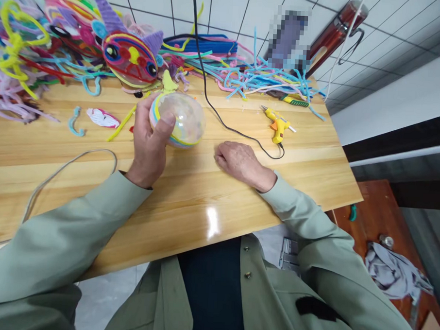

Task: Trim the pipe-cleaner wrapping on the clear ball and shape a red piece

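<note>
My left hand is closed around a clear plastic ball ringed with yellow, blue and pink pipe cleaners, its thumb pressed on the near side. The ball is held just over the wooden table. Loosely curled, my right hand rests on the tabletop to the right of the ball, apart from it; nothing shows in its fingers. A yellow glue gun lies beyond that hand, its black cord running across the table. Left of my left hand are a yellow pipe cleaner and a white piece with a pink edge.
Finished-looking colourful fish-like figures stand at the back left beside heaped pipe cleaners. More pipe cleaners lie along the tiled wall, near green-and-yellow-handled pliers and a red thermos. A grey cable curves at left.
</note>
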A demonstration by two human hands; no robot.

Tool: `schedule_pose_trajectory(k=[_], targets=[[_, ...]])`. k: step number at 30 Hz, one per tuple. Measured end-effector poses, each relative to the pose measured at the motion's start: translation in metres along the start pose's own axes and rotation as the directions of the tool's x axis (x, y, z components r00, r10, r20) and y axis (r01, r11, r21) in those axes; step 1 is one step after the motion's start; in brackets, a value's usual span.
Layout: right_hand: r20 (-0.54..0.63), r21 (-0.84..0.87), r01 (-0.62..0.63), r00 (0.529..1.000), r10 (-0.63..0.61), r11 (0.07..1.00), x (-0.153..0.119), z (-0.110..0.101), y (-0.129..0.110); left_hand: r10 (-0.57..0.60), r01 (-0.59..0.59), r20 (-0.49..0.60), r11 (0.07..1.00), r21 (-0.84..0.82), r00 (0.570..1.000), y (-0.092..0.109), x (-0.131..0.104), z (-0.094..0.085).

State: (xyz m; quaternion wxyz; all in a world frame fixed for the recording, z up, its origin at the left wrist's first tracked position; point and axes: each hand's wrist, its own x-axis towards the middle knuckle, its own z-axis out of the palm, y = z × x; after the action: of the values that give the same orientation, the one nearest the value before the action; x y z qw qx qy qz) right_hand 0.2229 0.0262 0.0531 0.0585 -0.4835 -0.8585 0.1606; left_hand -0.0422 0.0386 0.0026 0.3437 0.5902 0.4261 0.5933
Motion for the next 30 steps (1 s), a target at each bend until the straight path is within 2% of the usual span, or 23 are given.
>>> schedule_pose_trajectory(k=[2,4,6,8,10,12,15,18,21,24,26,30], targets=[[-0.111,0.084,-0.032,0.993,0.041,0.996,0.005,-0.005,0.012,0.017,-0.038,-0.104,0.978,-0.206,0.994,0.011,0.007,0.002],[-0.240,0.186,-0.059,0.965,0.103,0.981,0.005,-0.012,0.027,-0.029,-0.010,-0.123,0.954,-0.300,0.992,0.024,0.012,0.005],[-0.232,0.232,-0.046,0.967,0.101,0.972,-0.002,-0.018,0.039,-0.069,0.029,-0.115,0.946,-0.322,0.991,0.034,0.016,0.007],[-0.128,0.203,-0.016,0.991,0.043,0.979,-0.014,-0.022,0.045,-0.084,0.038,-0.113,0.933,-0.357,0.990,0.038,0.019,0.008],[-0.031,0.154,0.017,0.999,-0.012,0.988,-0.027,-0.024,0.045,-0.094,0.042,-0.109,0.911,-0.411,0.990,0.038,0.020,0.009],[-0.005,0.160,0.033,0.999,-0.033,0.987,-0.036,-0.024,0.043,-0.087,0.032,-0.106,0.896,-0.443,0.990,0.035,0.020,0.010],[-0.119,0.319,0.010,0.992,0.030,0.948,-0.042,-0.022,0.045,-0.055,0.014,-0.090,0.916,-0.402,0.994,0.032,0.018,0.011],[-0.239,0.456,-0.044,0.956,0.170,0.889,-0.044,-0.017,0.054,-0.088,0.047,-0.095,0.928,-0.368,0.992,0.033,0.017,0.013],[-0.254,0.327,-0.116,0.945,0.206,0.938,-0.048,-0.009,0.063,-0.109,0.054,-0.115,0.915,-0.399,0.987,0.032,0.015,0.015],[-0.314,0.127,-0.105,0.939,0.141,0.986,-0.052,-0.004,0.061,-0.078,0.024,-0.118,0.916,-0.401,0.990,0.029,0.014,0.015],[-0.336,0.053,-0.063,0.939,0.077,0.997,-0.051,-0.002,0.051,-0.066,0.020,-0.101,0.917,-0.397,0.993,0.028,0.013,0.015],[-0.177,-0.034,-0.010,0.984,0.004,0.999,-0.041,0.006,0.020,-0.083,0.042,-0.089,0.918,-0.395,0.993,0.034,0.017,0.011]])
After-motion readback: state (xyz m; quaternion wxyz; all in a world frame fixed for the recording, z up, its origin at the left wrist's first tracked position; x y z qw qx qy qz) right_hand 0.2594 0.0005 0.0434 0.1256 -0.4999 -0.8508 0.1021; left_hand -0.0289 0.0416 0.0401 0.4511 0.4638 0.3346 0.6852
